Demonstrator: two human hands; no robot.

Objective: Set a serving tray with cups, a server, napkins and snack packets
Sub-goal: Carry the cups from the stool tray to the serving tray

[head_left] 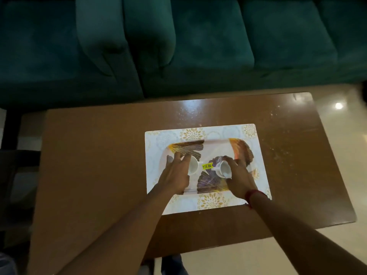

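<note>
A dark green velvet sofa [198, 46] fills the space beyond both hands. Under them stretches a glossy brown wooden table [99, 155], with pale shiny floor tiles [335, 124] past its edge, off to the side of the right-hand grip.

A white rectangular placemat with gold flower prints [218, 203] lies on the table beneath both grips. On it sits a white rectangular serving tray printed with dark and orange fan-shaped leaves [216, 147], directly below the two hands.

The left-hand grip [175, 173] reaches over the tray's left half. Its fingers curl partway round a small white cup [193, 165], which shows just to the inner side of the fingers. Most of the cup is hidden by the hand, so whether it rests on the tray cannot be told.

The right-hand grip [240, 175] is over the tray's right half. Its fingers and thumb close round a second small white cup [223, 169], which is tilted, with its mouth turned toward the near edge and its handle pointing toward the left-hand grip.

Between the two grips a small yellow price sticker [207, 166] sits on the tray. A red thread band [251, 195] circles the wrist just behind the right-hand grip.
</note>
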